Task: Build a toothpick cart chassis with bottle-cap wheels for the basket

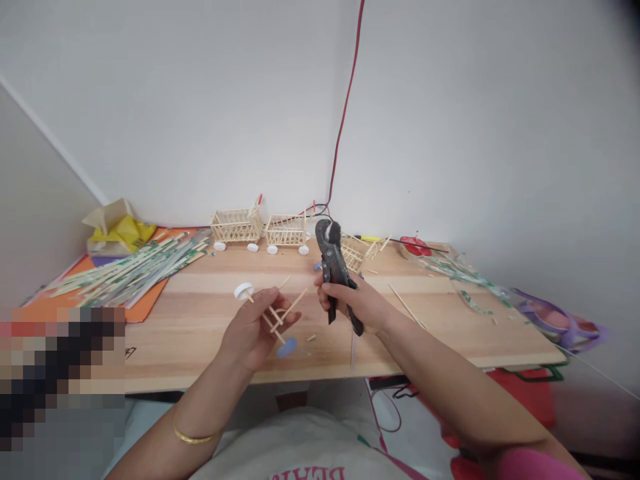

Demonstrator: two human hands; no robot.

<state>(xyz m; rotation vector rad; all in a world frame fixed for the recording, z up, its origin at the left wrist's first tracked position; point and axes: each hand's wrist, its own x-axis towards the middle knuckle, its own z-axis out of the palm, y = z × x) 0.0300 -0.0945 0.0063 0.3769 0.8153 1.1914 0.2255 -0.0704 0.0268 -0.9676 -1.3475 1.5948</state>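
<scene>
Apparently mid-assembly: left hand grips wheeled stick frame; right hand holds cutters; any trim would require steady alignment.

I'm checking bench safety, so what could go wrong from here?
The left hand is bare, so the black cutter in the right hand might nick a finger if brought closer. The thin-stick frame in the left hand could snap if squeezed hard. The cutter might also bump the stick cart that appears behind it.

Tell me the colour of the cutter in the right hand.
The cutter is mostly black, as the head view shows.
</scene>
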